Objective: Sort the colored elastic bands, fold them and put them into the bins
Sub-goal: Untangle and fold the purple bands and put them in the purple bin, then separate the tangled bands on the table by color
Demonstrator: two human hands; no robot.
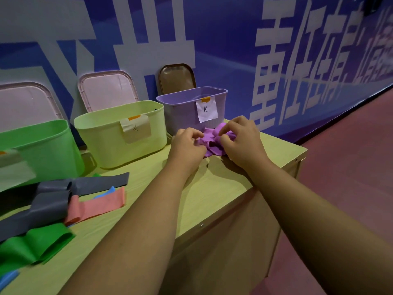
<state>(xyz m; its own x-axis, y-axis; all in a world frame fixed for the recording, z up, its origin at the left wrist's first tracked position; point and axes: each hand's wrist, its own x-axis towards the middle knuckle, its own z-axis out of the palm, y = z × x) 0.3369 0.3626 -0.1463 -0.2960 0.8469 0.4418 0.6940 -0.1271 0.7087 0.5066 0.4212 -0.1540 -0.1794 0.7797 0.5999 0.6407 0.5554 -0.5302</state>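
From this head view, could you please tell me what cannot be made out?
Head view only:
Purple band: folds covered by the left hand and right hand.
Purple bin: contents hidden behind its front wall.
Green bin: cut off by the left edge.
Blue band: mostly under the pink band.

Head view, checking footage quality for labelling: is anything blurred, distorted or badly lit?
Head view: the wide angle warps the wall lettering; the green band at lower left looks smeared; dim light, soft shadows under the left hand and right hand.
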